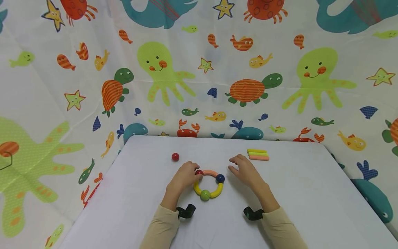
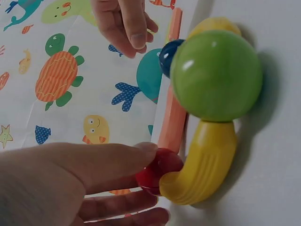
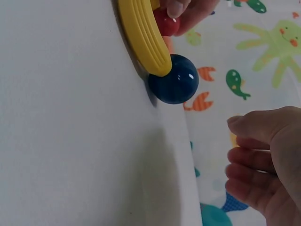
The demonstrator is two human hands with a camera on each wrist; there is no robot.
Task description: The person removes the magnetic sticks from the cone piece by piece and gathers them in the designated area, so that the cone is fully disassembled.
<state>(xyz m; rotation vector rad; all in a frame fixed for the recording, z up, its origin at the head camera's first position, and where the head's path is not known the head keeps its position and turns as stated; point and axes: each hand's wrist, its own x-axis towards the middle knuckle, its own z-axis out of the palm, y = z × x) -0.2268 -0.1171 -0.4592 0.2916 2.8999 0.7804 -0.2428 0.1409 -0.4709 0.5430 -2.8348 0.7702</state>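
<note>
On the white table lies a ring of curved rods and balls, probably a magnetic building toy. Its red ball (image 1: 199, 172) joins a salmon rod (image 1: 211, 172) and a yellow curved rod (image 2: 207, 165). A dark blue ball (image 1: 220, 178) sits on the right side and a green ball (image 1: 205, 195) at the near side, with another yellow curved rod (image 1: 217, 191) between them. My left hand (image 1: 184, 175) pinches the red ball between thumb and fingers. To the right of the ring, my right hand (image 1: 247, 173) hovers with loosely bent fingers, holding nothing.
A loose red ball (image 1: 175, 157) lies beyond my left hand. Behind my right hand, yellow rods (image 1: 257, 151) and a salmon rod (image 1: 259, 158) lie side by side. The white table (image 1: 124, 193) meets a sea-animal curtain (image 1: 186, 79) at its back edge.
</note>
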